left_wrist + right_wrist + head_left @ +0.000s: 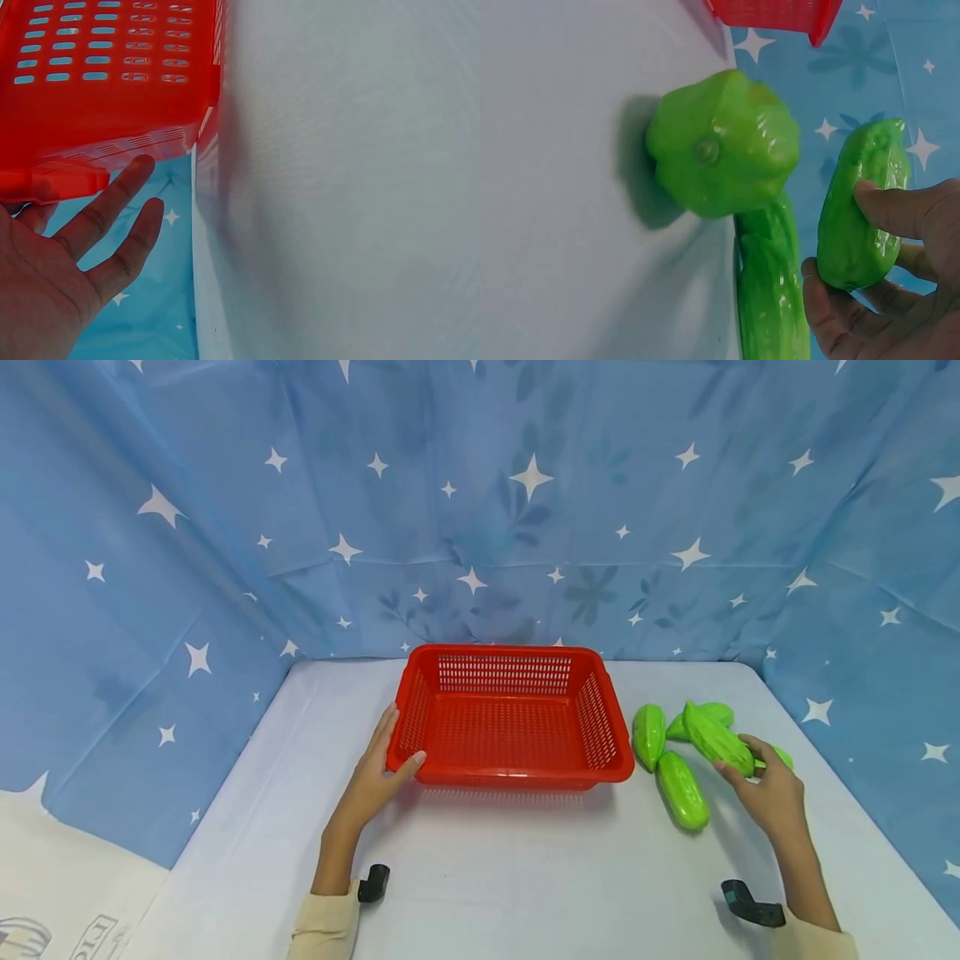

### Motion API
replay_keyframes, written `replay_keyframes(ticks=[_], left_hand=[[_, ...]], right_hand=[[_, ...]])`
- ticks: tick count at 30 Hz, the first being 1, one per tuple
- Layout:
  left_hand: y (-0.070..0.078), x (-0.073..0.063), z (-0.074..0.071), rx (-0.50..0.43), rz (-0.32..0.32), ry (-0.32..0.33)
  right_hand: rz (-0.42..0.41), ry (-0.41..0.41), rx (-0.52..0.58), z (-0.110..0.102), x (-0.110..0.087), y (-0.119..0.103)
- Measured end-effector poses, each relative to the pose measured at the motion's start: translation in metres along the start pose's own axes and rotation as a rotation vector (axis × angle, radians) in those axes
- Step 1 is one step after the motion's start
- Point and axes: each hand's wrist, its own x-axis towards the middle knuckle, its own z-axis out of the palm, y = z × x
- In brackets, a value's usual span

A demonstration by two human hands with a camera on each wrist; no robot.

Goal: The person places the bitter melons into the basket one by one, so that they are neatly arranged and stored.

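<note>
My left hand [375, 781] holds the left rim of a red plastic basket [517, 777], thumb over the front corner and fingers along the outside. In the left wrist view, two fingers [112, 210] stretch out beneath the rim and the thumb is hidden. At the right, my right hand [776, 793] grips a bright green, ridged gourd [716, 739] between thumb and fingers. The right wrist view has this gourd [862, 210] raised beside other similar gourds. One gourd [682, 791] lies in front, another [649, 737] close to the basket, and more lie behind the held one.
The basket, with slotted walls, stands on a white-covered table [510, 877]. A blue curtain [480, 527] with white stars rises behind and along both sides. Dark wrist cameras [375, 883] are strapped at both sleeves.
</note>
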Motion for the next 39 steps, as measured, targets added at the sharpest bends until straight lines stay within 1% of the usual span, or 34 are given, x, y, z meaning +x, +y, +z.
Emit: replay_keyframes(ticks=[2,6,7,9,11,14,19,22,25,29,31,35,39], left_hand=[[0.0,0.001,0.0,-0.003,0.002,0.001],[0.001,0.001,0.0,-0.005,0.0,0.0],[0.001,0.001,0.0,-0.006,-0.001,-0.001],[0.001,0.001,0.0,-0.008,-0.003,-0.003],[0.001,0.001,0.0,-0.013,-0.006,-0.004],[0.001,0.0,0.0,-0.017,-0.002,-0.004],[0.001,0.0,0.0,-0.025,0.001,-0.009],[0.001,0.0,0.001,-0.028,-0.005,-0.008],[0.001,0.001,0.0,-0.029,-0.013,-0.005],[0.001,0.001,0.001,-0.035,-0.017,-0.004],[0.001,0.0,0.001,-0.039,-0.019,-0.003],[0.0,0.0,0.001,-0.036,-0.017,-0.001],[0.001,0.0,0.001,-0.032,-0.018,-0.002]], right_hand=[[-0.003,0.011,-0.002,-0.003,-0.004,-0.015],[0.002,-0.034,0.07,-0.016,-0.013,-0.057],[0.004,-0.041,0.071,-0.017,-0.014,-0.066],[0.004,-0.075,0.112,-0.019,-0.014,-0.079],[0.014,-0.104,0.16,-0.019,-0.012,-0.091],[0.006,-0.134,0.237,-0.015,-0.008,-0.105],[-0.056,-0.153,0.345,-0.01,-0.005,-0.128],[-0.095,-0.172,0.429,-0.007,-0.001,-0.144],[-0.125,-0.186,0.459,-0.004,0.003,-0.162],[-0.145,-0.209,0.465,-0.001,0.007,-0.187],[-0.147,-0.243,0.481,0.0,0.009,-0.2],[-0.119,-0.354,0.517,0.003,0.014,-0.224],[-0.093,-0.454,0.534,0.007,0.019,-0.243]])
